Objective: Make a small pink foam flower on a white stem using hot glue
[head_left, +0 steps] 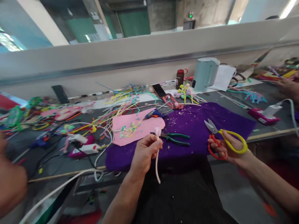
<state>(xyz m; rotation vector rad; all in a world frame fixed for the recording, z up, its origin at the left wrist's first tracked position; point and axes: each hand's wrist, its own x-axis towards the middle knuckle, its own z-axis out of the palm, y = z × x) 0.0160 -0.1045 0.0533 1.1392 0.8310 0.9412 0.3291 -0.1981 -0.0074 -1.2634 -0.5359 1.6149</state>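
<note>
Between thumb and fingers, my left hand (147,151) pinches a pipe-cleaner flower (158,132) with a pale pink head and a whitish stem hanging down. My right hand (230,146) holds scissors (233,143) with one yellow and one red handle, their blades apart and pointing up and left. Just behind the flower lie green-handled pliers (178,136) on a purple cloth (196,121). A pink sheet (121,123) scattered with small coloured clippings overlaps the cloth on the left. A blue glue gun (154,114) rests across that sheet's far edge.
Long coloured pipe cleaners (116,107) spread over the bench. Behind are a phone (159,91), a brown bottle (180,79) and a light-blue kettle (205,74). Power strips (263,115) with cords sit at both sides. Other people's hands (11,177) show at the left and right edges.
</note>
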